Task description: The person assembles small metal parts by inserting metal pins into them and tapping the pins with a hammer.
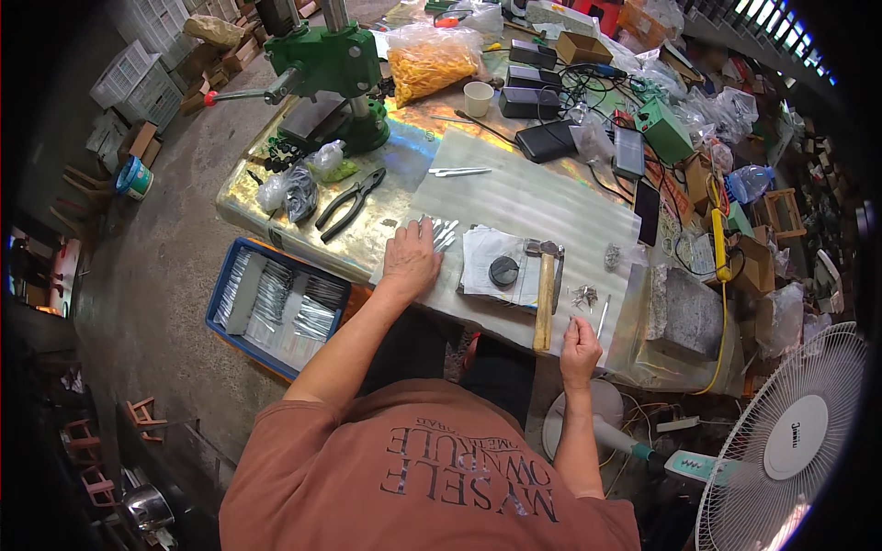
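Note:
My left hand lies at the table's near edge, fingers stretched over a bunch of slim silver metal pieces. Right of it, a white-papered block carries a round dark puck-like piece. A hammer with a wooden handle lies along the block's right side, its head toward the far end. My right hand is closed in a pinch at the near edge; whatever it holds is hidden. Beyond its fingers is a small heap of thin metal pins, with a slender metal rod alongside.
Black-handled pliers and a green press occupy the left side. A blue bin of silver pieces stands left of my legs. Farther back are a bag of orange parts and tangled cables. A stone block and fan are rightward.

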### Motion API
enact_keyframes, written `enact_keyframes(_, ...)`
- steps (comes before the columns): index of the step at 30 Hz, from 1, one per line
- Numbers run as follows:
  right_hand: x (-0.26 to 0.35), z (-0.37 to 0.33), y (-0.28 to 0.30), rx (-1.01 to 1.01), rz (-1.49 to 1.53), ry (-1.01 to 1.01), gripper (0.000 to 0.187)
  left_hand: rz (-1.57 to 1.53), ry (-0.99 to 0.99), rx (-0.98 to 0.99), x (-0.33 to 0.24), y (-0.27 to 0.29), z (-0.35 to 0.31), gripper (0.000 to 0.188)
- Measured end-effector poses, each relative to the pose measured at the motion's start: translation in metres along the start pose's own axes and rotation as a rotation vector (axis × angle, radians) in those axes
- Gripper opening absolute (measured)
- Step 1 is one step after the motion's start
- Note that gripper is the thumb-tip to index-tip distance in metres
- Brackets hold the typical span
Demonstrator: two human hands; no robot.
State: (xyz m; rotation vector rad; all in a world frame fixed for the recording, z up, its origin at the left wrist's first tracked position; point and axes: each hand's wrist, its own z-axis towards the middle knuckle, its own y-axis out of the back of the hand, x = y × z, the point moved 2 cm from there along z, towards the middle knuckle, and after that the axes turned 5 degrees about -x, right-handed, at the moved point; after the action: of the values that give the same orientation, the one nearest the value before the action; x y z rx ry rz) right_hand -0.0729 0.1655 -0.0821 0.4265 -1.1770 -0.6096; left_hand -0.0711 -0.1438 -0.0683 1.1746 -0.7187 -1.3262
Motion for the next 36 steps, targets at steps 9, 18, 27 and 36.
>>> enact_keyframes(9,0.005,-0.001,-0.003,-0.119,-0.084,0.174,0.012,0.045,-0.007,-0.017,-0.003,-0.007,0.006,0.055)
enact_keyframes(18,0.002,-0.002,-0.004,-0.167,-0.081,0.240,0.012,0.054,0.023,0.059,-0.005,-0.008,0.013,0.059)
enact_keyframes(27,0.002,-0.003,-0.003,-0.178,-0.089,0.255,0.010,-0.001,0.059,0.093,-0.007,-0.003,0.017,0.054)
enact_keyframes(36,0.003,-0.003,-0.003,-0.162,-0.077,0.246,0.010,-0.158,0.133,0.101,0.008,-0.009,0.026,0.037)
